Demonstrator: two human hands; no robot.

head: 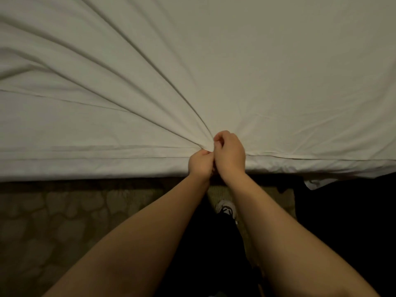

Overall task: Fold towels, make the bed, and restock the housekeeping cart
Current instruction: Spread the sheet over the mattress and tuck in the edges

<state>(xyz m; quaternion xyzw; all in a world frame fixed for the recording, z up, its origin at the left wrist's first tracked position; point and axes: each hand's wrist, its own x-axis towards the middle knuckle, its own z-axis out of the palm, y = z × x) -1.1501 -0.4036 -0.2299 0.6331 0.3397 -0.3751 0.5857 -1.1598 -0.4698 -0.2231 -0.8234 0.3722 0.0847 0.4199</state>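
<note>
A white bed sheet [235, 61] covers the bed and fills the upper half of the view. Both hands meet at the near edge of the bed. My left hand [200, 163] pinches a bunch of the sheet at the edge. My right hand [229, 154] grips the same bunch just above it, fingers curled. Long creases fan out from the gripped spot toward the upper left. The right part of the sheet lies smooth. The hem of the sheet [85, 159] runs along the bed's near side.
Patterned carpet [64, 221] lies below the bed edge. My dark trousers and one white shoe [226, 207] stand close to the bed. A dark shape [342, 211] fills the lower right, with a bit of white cloth [315, 183] at its top.
</note>
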